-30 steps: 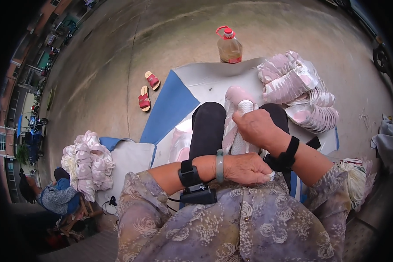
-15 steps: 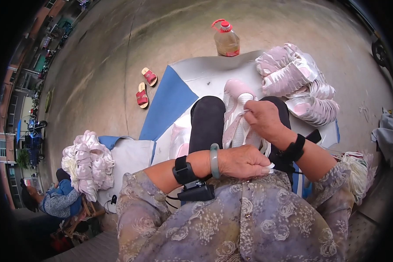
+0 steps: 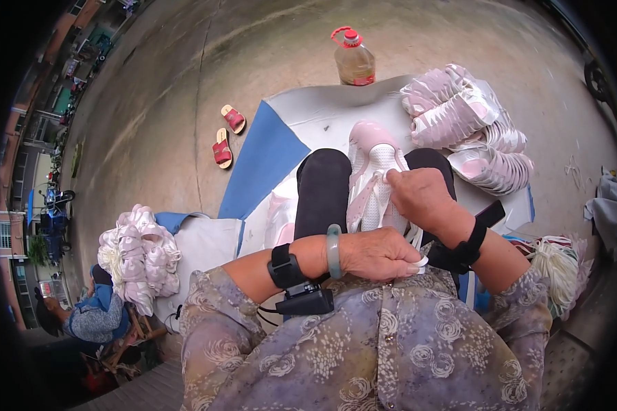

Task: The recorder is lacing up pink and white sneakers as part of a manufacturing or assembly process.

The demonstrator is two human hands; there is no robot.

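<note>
A pink and white shoe upper [image 3: 371, 134] lies between my knees, its toe pointing away from me. My right hand [image 3: 424, 200] is closed over its right side, thumb and fingers pinching a white lace by the eyelets. Lower down, in front of my lap, my left hand [image 3: 380, 253] is a closed fist. White shoelace [image 3: 422, 263] pokes out of its fingertips, and a stretch of lace runs up toward the upper. The palm sides of both hands are hidden. Part of another pink and white upper [image 3: 281, 218] shows left of my left knee.
Stacked pink and white uppers [image 3: 459, 123] rest on the white sheet [image 3: 315, 113] at right. A bundle of white laces [image 3: 554, 264] hangs beside my right elbow. Beyond are an oil bottle [image 3: 355, 63] and red slippers [image 3: 222, 149]. A person [image 3: 96, 318] sits at left behind more uppers [image 3: 138, 257].
My right hand has slid slightly down along the upper, toward me. The left hand still grips the lace in nearly the same place.
</note>
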